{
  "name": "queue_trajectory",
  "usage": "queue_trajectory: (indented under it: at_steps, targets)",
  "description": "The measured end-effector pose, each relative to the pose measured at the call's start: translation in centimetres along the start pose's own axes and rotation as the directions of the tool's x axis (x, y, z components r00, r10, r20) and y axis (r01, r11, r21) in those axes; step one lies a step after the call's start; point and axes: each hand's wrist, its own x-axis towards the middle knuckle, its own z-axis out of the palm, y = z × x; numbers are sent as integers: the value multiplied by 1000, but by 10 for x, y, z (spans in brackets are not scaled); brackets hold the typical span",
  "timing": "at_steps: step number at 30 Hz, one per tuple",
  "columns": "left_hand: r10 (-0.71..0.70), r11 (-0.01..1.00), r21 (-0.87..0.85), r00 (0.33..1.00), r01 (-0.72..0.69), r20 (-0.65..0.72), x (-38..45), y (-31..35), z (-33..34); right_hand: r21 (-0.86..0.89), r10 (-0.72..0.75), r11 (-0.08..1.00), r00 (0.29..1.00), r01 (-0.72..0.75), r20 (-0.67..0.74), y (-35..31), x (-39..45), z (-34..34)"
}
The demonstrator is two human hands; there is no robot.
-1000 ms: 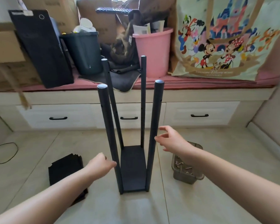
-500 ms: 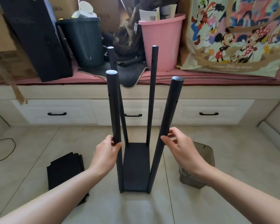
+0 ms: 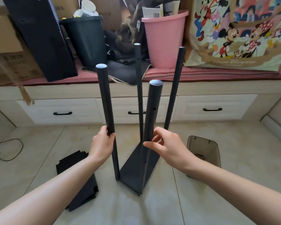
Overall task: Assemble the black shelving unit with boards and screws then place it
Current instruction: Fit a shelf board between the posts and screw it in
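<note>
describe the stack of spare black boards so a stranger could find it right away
Start at the black frame with four upright poles on the tiled floor. The stack of boards lies flat just left of it, under the left forearm. Unlike the brown tub on the right, it is black and flat.

Boards [image 3: 78, 179] lie left of the shelving unit [image 3: 136, 169], container [image 3: 204, 153] right.

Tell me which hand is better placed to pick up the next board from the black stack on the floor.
Left. The left hand grips the near-left pole, and the stack of boards lies directly below its forearm. The right hand holds the near-right pole, across the frame from it.
</note>
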Motion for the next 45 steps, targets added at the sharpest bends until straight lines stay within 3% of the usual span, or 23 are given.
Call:
queue_trajectory:
  at_steps: [4, 8, 13, 17, 20, 25, 30, 37, 45]
  targets:
    - [-109, 982, -144, 992, 118, 68, -1, -5, -27, 79, -10, 997, 998, 4, 70, -27, -2, 21]
    - [-141, 980, -110, 969, 165, 203, -17, -19, -45, 152, 31, 988, 998, -38, 47, -42, -2, 36]
    - [-202, 978, 0, 946, 209, 255, -36, -12, -48, 226, 155, 957, 980, -180, 125, -27, 4, 26]
    - [-224, 971, 7, 903, 238, 367, -47, 14, -38, 226, 299, 929, 954, -295, 13, 7, 20, 0]
    - [-152, 982, -42, 903, 184, 401, -55, 31, -28, 266, 427, 880, 901, -393, -82, 42, 37, -26]
    - [-101, 983, -119, 953, 140, 287, -70, 34, -10, 372, 543, 806, 825, -460, -157, 88, 69, -52]
    - [-54, 996, -61, 970, 71, 239, -73, 30, -8, 248, 483, 867, 852, -432, -203, 116, 89, -52]
    - [-45, 999, -8, 971, 48, 233, -70, 23, -7, 223, 349, 925, 919, -307, -183, 124, 102, -44]
    - [-13, 999, -41, 978, 22, 210, -63, 25, -16, 214, 377, 921, 881, -324, -285, 110, 100, -39]
